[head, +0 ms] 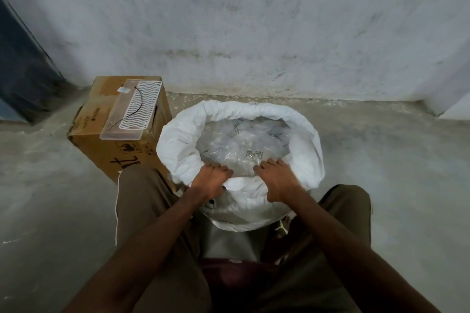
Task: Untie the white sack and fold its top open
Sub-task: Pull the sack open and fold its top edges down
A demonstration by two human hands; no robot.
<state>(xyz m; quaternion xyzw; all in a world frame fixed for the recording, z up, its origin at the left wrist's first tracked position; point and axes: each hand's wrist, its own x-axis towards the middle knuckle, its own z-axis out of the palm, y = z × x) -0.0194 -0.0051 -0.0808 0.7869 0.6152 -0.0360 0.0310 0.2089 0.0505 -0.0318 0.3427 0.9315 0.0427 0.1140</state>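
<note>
Both grips, left hand and right hand, clench the one white sack's near rolled rim.

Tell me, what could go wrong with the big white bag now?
The white sack is already open, its rim rolled down. Both the left hand and the right hand grip the near rim, so a hard tug might tip it toward the person. The clear packets inside could spill onto the floor. The clear tray on the cardboard box close beside it might get knocked.
</note>
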